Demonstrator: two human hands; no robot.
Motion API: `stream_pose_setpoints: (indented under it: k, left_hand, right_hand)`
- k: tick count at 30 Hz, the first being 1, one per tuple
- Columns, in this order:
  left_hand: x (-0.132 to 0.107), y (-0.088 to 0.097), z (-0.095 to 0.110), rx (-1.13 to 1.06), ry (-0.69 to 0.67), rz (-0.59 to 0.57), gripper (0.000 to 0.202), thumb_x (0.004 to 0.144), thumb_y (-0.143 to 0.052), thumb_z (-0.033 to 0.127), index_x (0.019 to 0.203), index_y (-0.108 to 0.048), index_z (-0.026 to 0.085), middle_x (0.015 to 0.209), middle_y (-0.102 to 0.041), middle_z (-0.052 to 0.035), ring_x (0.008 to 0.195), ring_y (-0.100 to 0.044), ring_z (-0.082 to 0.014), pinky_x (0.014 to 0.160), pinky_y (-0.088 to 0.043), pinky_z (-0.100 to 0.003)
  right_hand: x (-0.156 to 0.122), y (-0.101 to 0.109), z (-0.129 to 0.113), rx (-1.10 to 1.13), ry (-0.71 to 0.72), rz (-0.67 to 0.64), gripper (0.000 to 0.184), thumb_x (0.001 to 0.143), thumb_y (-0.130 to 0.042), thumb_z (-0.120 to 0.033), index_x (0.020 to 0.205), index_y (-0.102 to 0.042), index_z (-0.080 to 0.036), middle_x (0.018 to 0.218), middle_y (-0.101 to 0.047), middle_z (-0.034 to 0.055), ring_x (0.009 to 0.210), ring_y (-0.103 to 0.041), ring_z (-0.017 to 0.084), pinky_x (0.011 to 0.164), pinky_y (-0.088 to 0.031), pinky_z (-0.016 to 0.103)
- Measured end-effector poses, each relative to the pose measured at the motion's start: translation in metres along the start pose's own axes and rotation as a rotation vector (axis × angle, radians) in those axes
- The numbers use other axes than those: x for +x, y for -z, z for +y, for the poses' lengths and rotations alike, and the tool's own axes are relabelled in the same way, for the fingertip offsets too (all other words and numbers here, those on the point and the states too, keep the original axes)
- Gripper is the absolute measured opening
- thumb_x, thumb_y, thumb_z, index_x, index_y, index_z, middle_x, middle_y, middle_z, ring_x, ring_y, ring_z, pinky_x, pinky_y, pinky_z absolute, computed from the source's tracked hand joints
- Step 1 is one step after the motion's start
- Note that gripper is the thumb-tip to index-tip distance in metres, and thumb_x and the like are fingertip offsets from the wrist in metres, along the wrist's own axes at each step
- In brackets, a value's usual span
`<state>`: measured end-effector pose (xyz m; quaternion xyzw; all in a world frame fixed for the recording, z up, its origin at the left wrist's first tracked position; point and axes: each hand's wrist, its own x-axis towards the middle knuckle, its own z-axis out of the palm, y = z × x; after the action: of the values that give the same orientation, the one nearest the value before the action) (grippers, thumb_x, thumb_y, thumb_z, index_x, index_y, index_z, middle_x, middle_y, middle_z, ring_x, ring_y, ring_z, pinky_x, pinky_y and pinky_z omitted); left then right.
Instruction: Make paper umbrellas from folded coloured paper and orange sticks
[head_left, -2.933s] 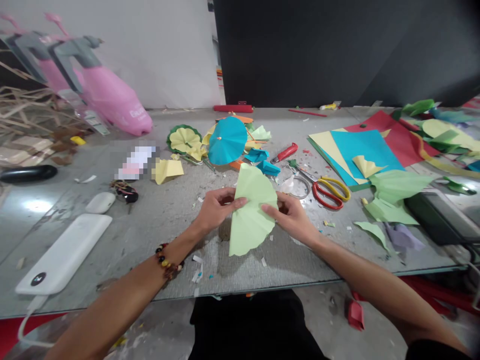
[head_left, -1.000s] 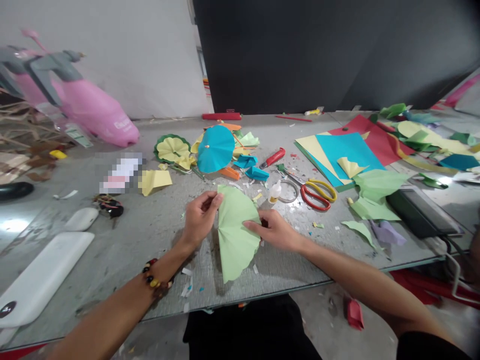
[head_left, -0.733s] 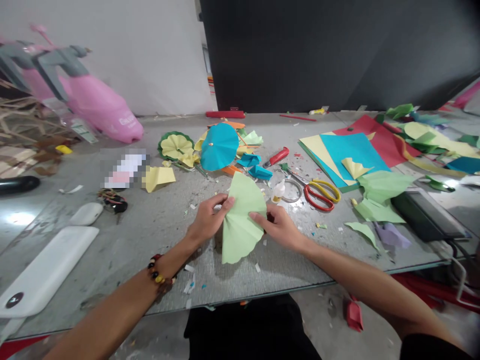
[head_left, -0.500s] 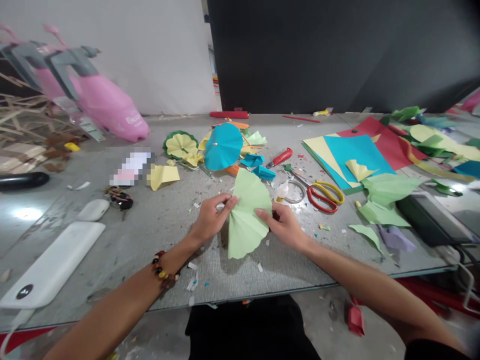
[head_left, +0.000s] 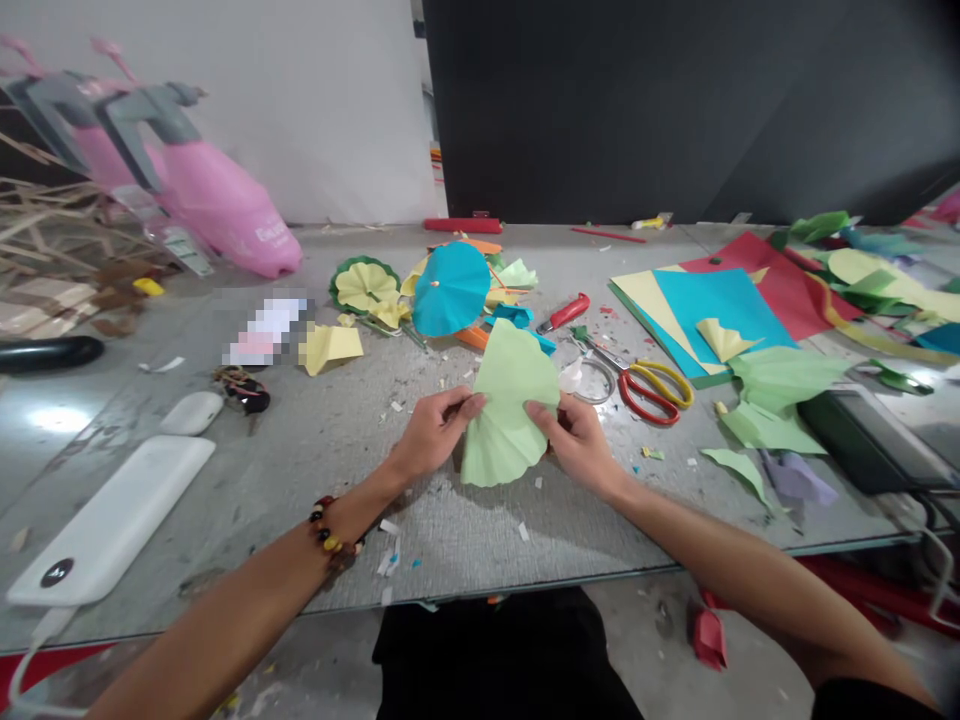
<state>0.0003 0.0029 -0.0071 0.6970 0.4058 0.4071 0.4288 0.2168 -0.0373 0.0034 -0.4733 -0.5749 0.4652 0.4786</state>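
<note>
You hold the light green pleated paper [head_left: 504, 415] between both hands, just above the grey table [head_left: 322, 450]. Your left hand [head_left: 433, 432] is closed on the paper's left edge, fingertips pressed onto its front. Your right hand [head_left: 581, 442] is closed on the right edge at the same height, fingers curled in around it. The paper stands almost upright in this two-sided pinch. It fans out into a rounded top above the grip and hangs below it to a curved lower edge that is close to the table; you cannot tell whether it touches.

Just beyond the grip, partly hidden by the paper's top, lie small blue folded pieces [head_left: 517, 316]. Farther beyond them sits a blue paper umbrella [head_left: 450, 290], with a yellow and green paper flower [head_left: 365, 284] to its left. Beyond and to the right of your right hand lie a red-handled cutter [head_left: 568, 311] and red and yellow scissors [head_left: 654, 385], and past those a stack of coloured sheets [head_left: 705, 300]. Left of the grip, well apart, are a white mouse [head_left: 191, 412] and a white power bank [head_left: 112, 520]. A beaded bracelet [head_left: 335, 530] circles your left wrist, nearer you than the grip.
</note>
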Motion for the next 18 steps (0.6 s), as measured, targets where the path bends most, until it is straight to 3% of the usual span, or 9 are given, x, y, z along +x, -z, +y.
stream_pose_setpoints:
  k: [6, 14, 18]
  left_hand:
    - [0.0001, -0.0014, 0.0019, 0.000, 0.008, 0.019, 0.045, 0.095, -0.058, 0.053, 0.070, -0.054, 0.016, 0.065, -0.041, 0.0032, 0.062, -0.039, -0.0106, 0.056, -0.033, -0.022]
    - [0.0004, 0.0011, 0.0004, -0.030, 0.041, -0.003, 0.046, 0.095, -0.056, 0.058, 0.082, -0.066, 0.015, 0.074, -0.057, -0.0005, 0.071, -0.051, -0.0139, 0.063, -0.041, -0.023]
    - [0.0010, 0.0009, 0.0031, -0.048, 0.019, -0.018, 0.047, 0.096, -0.054, 0.058, 0.106, -0.070, 0.015, 0.086, -0.066, -0.0043, 0.084, -0.060, -0.0186, 0.073, -0.048, -0.026]
  right_hand:
    - [-0.0004, 0.0010, -0.0005, -0.007, 0.004, 0.007, 0.035, 0.092, -0.062, -0.052, 0.083, -0.061, -0.018, 0.059, -0.055, -0.0023, 0.051, -0.051, 0.010, 0.045, -0.040, 0.021]
    - [-0.0008, 0.0007, -0.0053, -0.024, 0.026, 0.028, 0.035, 0.092, -0.062, -0.052, 0.082, -0.061, -0.019, 0.058, -0.053, -0.0029, 0.049, -0.050, 0.010, 0.044, -0.041, 0.021]
    - [-0.0001, 0.0014, -0.0085, -0.010, -0.002, 0.041, 0.036, 0.090, -0.061, -0.054, 0.081, -0.060, -0.019, 0.057, -0.054, -0.0028, 0.048, -0.050, 0.010, 0.044, -0.041, 0.022]
